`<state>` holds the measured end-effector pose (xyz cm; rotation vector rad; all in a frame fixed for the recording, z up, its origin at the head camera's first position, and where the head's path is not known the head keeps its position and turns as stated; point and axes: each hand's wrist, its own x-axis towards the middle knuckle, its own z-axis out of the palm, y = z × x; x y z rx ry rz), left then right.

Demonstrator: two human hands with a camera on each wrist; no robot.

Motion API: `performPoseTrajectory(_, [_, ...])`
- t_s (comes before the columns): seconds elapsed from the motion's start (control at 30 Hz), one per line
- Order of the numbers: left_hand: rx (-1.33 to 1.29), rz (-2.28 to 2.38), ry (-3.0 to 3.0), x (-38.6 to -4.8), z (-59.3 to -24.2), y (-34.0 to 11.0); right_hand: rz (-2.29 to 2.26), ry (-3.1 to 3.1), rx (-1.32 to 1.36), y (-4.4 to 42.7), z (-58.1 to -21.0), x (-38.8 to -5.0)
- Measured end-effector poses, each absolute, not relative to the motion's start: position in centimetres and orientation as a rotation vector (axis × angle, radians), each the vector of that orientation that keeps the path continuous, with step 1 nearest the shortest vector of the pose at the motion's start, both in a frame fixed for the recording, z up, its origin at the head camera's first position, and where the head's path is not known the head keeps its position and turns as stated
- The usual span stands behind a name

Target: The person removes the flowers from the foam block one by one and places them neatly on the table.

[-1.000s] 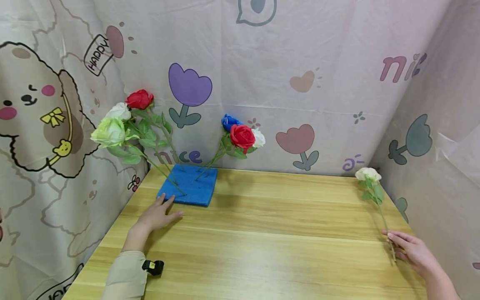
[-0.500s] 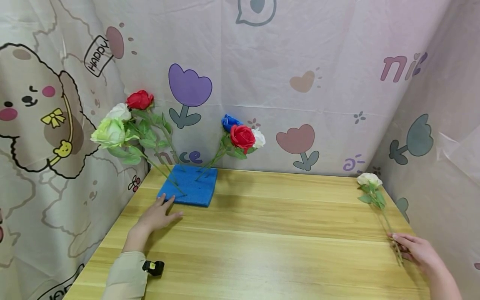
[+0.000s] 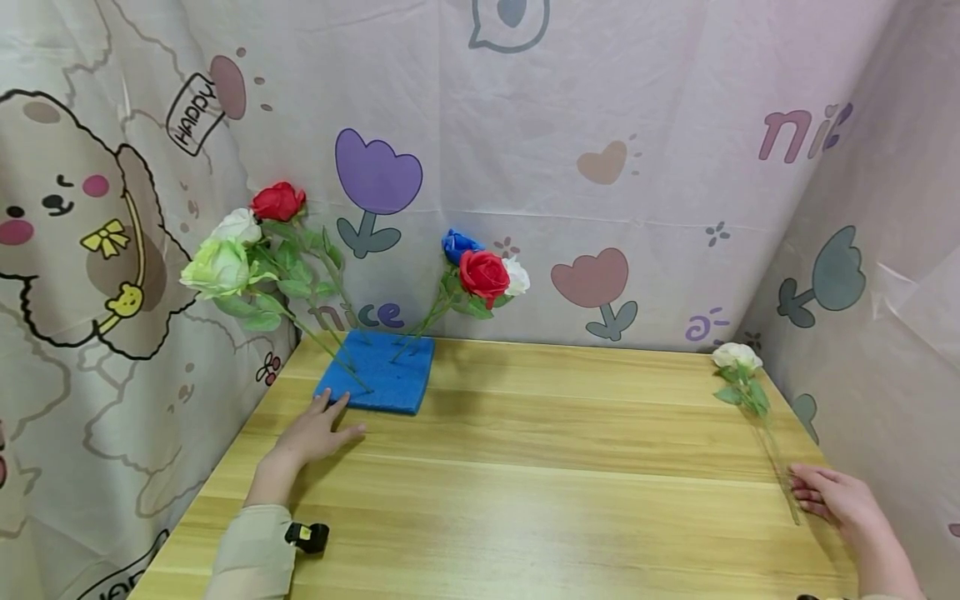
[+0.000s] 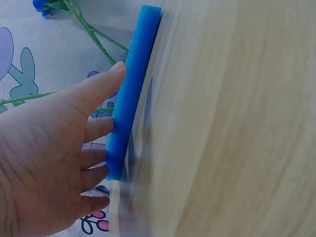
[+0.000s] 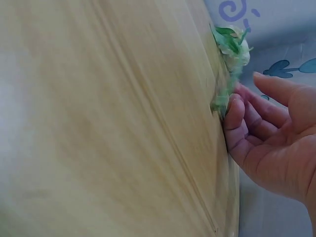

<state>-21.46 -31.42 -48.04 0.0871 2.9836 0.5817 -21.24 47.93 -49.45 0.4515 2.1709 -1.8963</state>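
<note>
My left hand rests at the near left corner of a blue foam pad, fingertips touching its edge; in the left wrist view the fingers are spread along the pad's side. My right hand is beside the stem of a white rose that lies along the table's right edge. In the right wrist view the thumb stands apart from the loosely bent fingers, and I see nothing pinched between them. The rose's leaves show just beyond the fingertips.
Upright in the pad stand artificial roses: a red one, a pale green one, a white one, and to the right a blue, a red and a white one. A printed curtain surrounds the wooden table.
The white rose, held by its stem in my right hand, came down slightly rightward onto the table. The fingers then let go of the stem. My left hand stayed at the pad.
</note>
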Motion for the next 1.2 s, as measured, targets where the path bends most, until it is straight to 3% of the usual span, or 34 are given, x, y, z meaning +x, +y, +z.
performPoseTrajectory(0.2, [0.081, 0.577, 2.995, -21.4, -48.0, -31.2, -2.004, 2.197, 0.465, 47.4, -49.4, -21.1])
performPoseTrajectory(0.43, [0.076, 0.565, 2.996, -21.5, -48.1, -31.2, -1.798, 2.507, 0.457, 45.8, -48.4, -21.2])
performPoseTrajectory(1.2, [0.086, 0.523, 3.020, -21.7, -48.3, -31.3, -1.540, 2.859, 0.056, 36.5, -45.0, -22.8])
